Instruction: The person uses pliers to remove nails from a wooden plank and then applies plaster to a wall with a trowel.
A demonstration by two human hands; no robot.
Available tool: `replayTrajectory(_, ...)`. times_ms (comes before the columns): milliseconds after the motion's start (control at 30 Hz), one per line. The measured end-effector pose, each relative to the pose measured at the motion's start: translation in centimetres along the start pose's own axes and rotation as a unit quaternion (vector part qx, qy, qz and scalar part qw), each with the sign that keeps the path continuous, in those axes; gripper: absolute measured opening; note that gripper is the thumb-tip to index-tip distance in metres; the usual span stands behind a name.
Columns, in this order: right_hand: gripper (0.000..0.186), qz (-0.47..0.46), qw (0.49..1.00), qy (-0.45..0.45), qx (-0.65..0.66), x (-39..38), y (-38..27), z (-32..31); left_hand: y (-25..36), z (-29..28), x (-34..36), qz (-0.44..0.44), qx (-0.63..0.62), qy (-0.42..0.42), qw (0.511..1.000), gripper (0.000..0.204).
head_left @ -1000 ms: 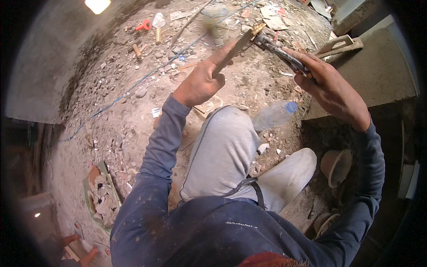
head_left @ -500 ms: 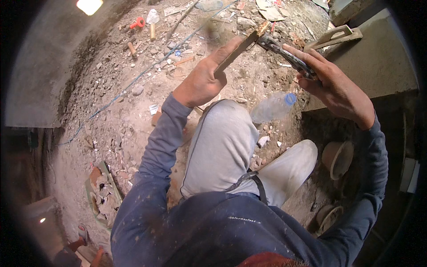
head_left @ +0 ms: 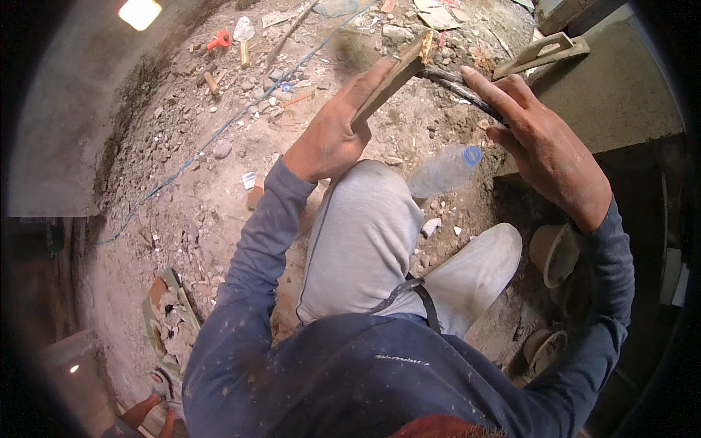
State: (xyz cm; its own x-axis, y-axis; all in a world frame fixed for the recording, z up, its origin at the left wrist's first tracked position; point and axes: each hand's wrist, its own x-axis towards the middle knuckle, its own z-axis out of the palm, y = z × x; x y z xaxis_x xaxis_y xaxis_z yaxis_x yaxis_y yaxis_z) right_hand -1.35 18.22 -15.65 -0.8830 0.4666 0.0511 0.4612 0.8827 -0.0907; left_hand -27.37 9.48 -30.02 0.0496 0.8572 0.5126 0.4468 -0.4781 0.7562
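Note:
In my left hand (head_left: pixel 332 135) is a flat piece of tile (head_left: pixel 391 86), tilted and seen almost edge-on, its far end broken and tan. My right hand (head_left: pixel 544 142) is closed around a dark metal tool that looks like pincers (head_left: pixel 464 91); the palm hides most of its handles. The tool's head meets the broken end of the tile, though the exact contact is hard to make out. Below the hands, beside my knee, a clear plastic bottle (head_left: pixel 442 171) with a blue cap lies on the dirt.
Rubble covers the ground (head_left: pixel 212 171), crossed by a blue cord (head_left: pixel 179 169). A trowel-like float (head_left: pixel 544 55) rests on a concrete ledge (head_left: pixel 610 109) at right. Buckets (head_left: pixel 553 255) stand below it. A red-orange object (head_left: pixel 219 39) lies far left; another person's foot (head_left: pixel 159 383) shows lower left.
The pincers have turned, showing a narrower side, and the tile has tilted to show more of its face. Both hands stay in nearly the same place.

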Motion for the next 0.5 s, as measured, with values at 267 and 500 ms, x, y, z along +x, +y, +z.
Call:
replayTrajectory(267, 0.048, -0.072, 0.995, 0.035, -0.058, 1.1, 3.0, 2.4, 0.2, -1.7, -1.0, -0.032, -0.116, -0.070, 0.990, 0.077)
replayTrajectory(500, 0.056, -0.225, 0.962, 0.077, -0.132, 3.3, 7.8, 2.7, 0.4, -3.1, -1.3, -0.057, -0.114, -0.118, 0.985, 0.083)
